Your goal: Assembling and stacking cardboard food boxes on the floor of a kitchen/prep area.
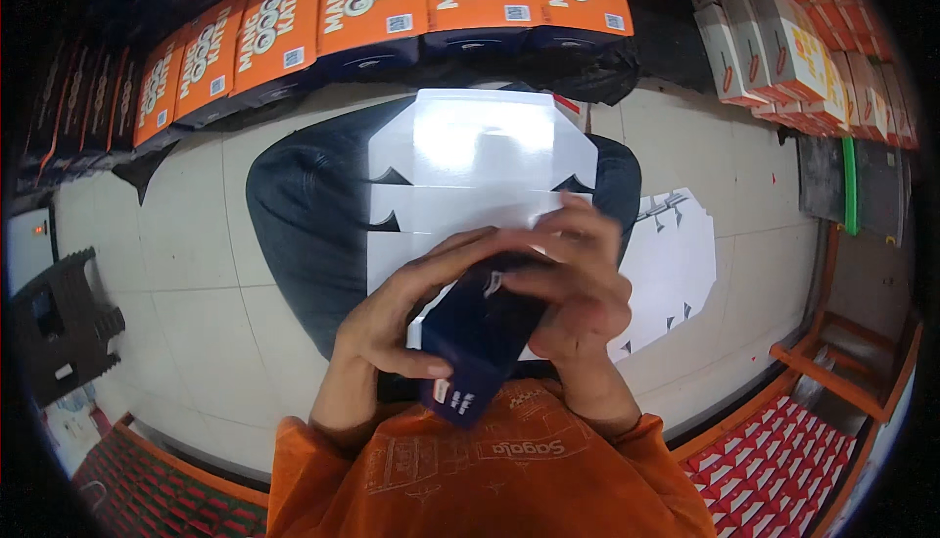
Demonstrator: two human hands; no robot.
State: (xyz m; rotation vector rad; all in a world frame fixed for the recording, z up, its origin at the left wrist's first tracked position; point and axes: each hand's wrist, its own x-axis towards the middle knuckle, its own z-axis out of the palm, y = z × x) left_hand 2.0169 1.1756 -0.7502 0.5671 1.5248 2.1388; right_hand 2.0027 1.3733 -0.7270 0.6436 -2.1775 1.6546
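A small dark blue carton (480,327) is held tilted close to my chest. My left hand (392,308) wraps round its left side, the thumb pressing the near face and the fingers reaching over the far side. On the opposite side my right hand (583,288) grips the carton's far right end with bent fingers, partly smeared by motion. Beneath both hands, a flat white die-cut cardboard sheet (480,146) with dark notches lies across my lap. Part of that sheet is hidden by the hands and the carton.
More white cardboard blanks (676,264) lie on the tiled floor to the right. A row of orange and dark blue boxes (372,0) stands ahead. Stacked orange-and-white cartons (793,58) are at the far right, a black plastic stool (64,318) at the left, and a wooden frame (832,372) at right.
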